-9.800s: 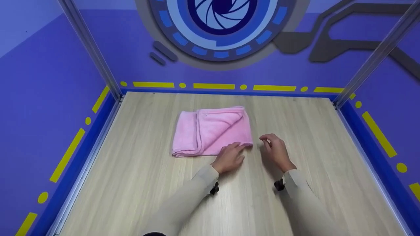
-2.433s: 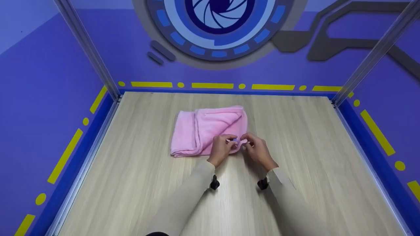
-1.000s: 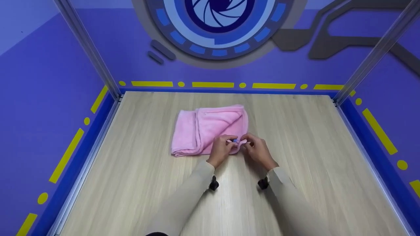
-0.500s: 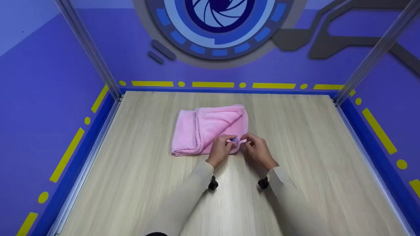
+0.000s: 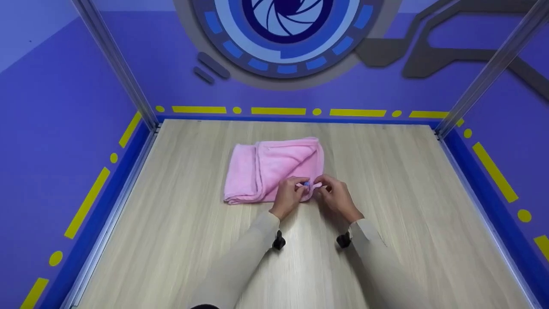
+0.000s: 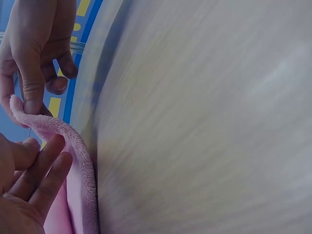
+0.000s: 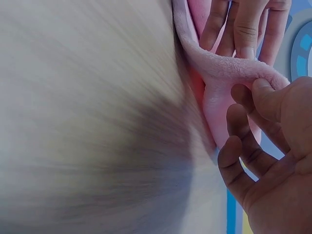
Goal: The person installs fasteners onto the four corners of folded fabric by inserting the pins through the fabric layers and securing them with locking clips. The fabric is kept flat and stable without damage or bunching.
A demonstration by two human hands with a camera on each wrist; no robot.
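A folded pink plush towel (image 5: 283,159) lies on the wooden table, its near right corner raised between both hands. My left hand (image 5: 288,195) pinches the towel near this corner, where a small blue and white patch (image 5: 306,183) shows beside the fingertips. Thumb and forefinger of my right hand (image 5: 341,197) pinch the corner's edge just to the right. The left wrist view shows the plush hem (image 6: 78,151) running up from the left fingers to the right hand. Seen from the right wrist, the hem (image 7: 229,68) sags in a fold below the right thumb, other fingers loosely bent.
Light wooden table (image 5: 407,180) surrounds the towel. Blue-purple walls (image 5: 64,120) with yellow dashes and metal corner posts (image 5: 118,64) close it in at the back and sides. Black wrist cameras (image 5: 279,240) sit under the cuffs.
Earliest, the left hand rested on the towel's near right corner and the right hand was off it. Both now pinch the raised corner. Over the last two seconds the hands barely move.
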